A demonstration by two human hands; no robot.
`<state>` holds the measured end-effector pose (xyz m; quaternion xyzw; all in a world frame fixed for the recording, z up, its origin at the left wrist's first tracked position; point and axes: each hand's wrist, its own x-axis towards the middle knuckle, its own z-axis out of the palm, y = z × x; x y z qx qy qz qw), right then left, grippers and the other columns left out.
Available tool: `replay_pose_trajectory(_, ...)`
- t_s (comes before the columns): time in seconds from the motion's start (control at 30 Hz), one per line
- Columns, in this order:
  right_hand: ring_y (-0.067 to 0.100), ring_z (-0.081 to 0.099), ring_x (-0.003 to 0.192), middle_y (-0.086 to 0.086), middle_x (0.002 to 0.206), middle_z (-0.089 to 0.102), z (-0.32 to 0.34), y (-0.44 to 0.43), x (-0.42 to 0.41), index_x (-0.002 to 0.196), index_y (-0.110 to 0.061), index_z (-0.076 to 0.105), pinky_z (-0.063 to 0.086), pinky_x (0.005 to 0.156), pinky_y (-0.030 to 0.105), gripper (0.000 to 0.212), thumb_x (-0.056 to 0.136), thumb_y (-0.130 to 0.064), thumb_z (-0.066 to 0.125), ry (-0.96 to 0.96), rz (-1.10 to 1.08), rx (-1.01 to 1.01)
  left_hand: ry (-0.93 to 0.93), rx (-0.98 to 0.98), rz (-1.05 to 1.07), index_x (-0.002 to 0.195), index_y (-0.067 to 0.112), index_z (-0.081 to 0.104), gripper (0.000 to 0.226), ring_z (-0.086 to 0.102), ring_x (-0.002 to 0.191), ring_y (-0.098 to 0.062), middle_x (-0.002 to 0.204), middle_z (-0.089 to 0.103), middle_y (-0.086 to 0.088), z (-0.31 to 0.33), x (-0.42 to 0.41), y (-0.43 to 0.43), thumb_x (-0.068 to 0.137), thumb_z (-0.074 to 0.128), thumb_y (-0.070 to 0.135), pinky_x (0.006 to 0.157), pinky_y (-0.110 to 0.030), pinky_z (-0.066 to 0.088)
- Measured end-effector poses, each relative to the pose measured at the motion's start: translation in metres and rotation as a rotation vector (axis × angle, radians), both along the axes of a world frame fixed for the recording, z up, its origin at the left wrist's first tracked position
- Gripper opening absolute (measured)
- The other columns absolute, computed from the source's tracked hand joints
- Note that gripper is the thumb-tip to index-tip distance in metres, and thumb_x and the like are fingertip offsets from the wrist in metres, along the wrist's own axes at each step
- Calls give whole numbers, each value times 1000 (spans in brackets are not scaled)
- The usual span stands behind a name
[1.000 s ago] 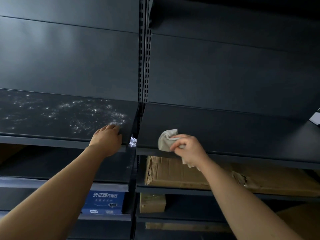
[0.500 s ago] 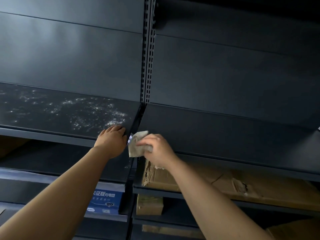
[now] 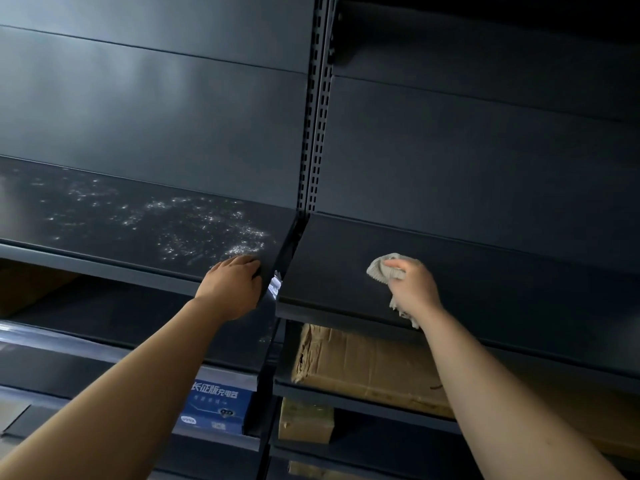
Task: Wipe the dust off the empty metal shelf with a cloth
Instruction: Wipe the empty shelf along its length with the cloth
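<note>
Crumpled in the right hand [image 3: 414,289], grey cloth [image 3: 382,270] meets smooth metal shelf [image 3: 485,282]

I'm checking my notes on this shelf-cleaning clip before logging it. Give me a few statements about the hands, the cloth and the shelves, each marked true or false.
1. The right hand holds the cloth on the right shelf. True.
2. The left hand holds a second cloth. False: it is bare and rests on the front corner of the left shelf.
3. White specks show on the left shelf. True.
4. The cardboard box lies on the shelf being wiped. False: it lies on the shelf below.
5. The blue box sits lower down on the left side. True.
</note>
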<state>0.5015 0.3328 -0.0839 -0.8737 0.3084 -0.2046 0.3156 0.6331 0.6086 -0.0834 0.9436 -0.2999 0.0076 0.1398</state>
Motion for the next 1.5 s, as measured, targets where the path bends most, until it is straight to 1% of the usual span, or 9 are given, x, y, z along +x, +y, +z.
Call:
replay_pose_trajectory(0.2,31,48,122,8,141,45,-9,32,53,131,-18,53,47,96,37,43,90,-12,45,152,56,-199,-15,-8,-1,140,22,43,45,33,138,-22,150,37,1,2,23,10,95,38,25,113,-35,26)
replay_pose_trajectory(0.47,31,50,120,8,143,44,-2,44,125,135,-22,49,47,83,31,51,88,-4,42,188,35,-187,-4,13,37,143,20,39,49,30,140,-22,153,34,0,9,77,48,95,39,30,114,-36,23)
replay_pose_trajectory(0.6,32,55,115,6,144,43,-3,62,162,134,-23,50,50,90,37,47,90,-8,45,177,89,-178,13,31,53,145,21,36,52,28,141,-20,153,32,2,12,113,80,95,39,33,117,-36,22)
replay_pose_trajectory(0.77,23,47,126,3,143,46,-2,104,194,133,-19,54,37,98,24,42,93,-8,46,17,173,-91,46,53,43,144,21,37,52,30,141,-20,153,33,2,10,147,111,94,41,37,116,-37,24)
replay_pose_trajectory(1.07,23,41,129,6,139,47,-1,191,222,130,-8,53,36,103,29,47,85,3,46,246,134,-366,89,9,-97,143,25,39,47,33,138,-19,151,35,6,7,177,135,96,38,31,109,-35,34)
replay_pose_trajectory(1.2,23,47,122,3,138,47,4,251,244,124,-10,58,40,92,24,48,83,10,45,190,293,-203,114,-25,-150,143,22,39,47,33,138,-19,151,35,5,7,186,150,96,39,29,109,-36,35)
replay_pose_trajectory(1.3,16,57,101,1,146,43,17,270,246,132,-19,55,47,64,8,53,89,8,40,26,265,54,89,-20,-169,142,22,39,47,34,137,-20,151,34,4,6,194,168,96,39,29,107,-36,36)
replay_pose_trajectory(1.4,17,51,121,1,139,51,34,250,230,128,-17,59,38,92,11,50,88,7,39,-104,80,7,76,-41,-176,142,23,40,46,36,135,-20,150,35,6,5,201,184,96,40,29,104,-35,38)
replay_pose_trajectory(1.5,24,52,122,4,140,51,26,213,200,131,-17,56,42,87,25,47,90,-1,39,29,-88,29,53,-40,-210,142,22,40,46,36,135,-21,150,36,4,3,199,189,96,40,29,105,-34,38)
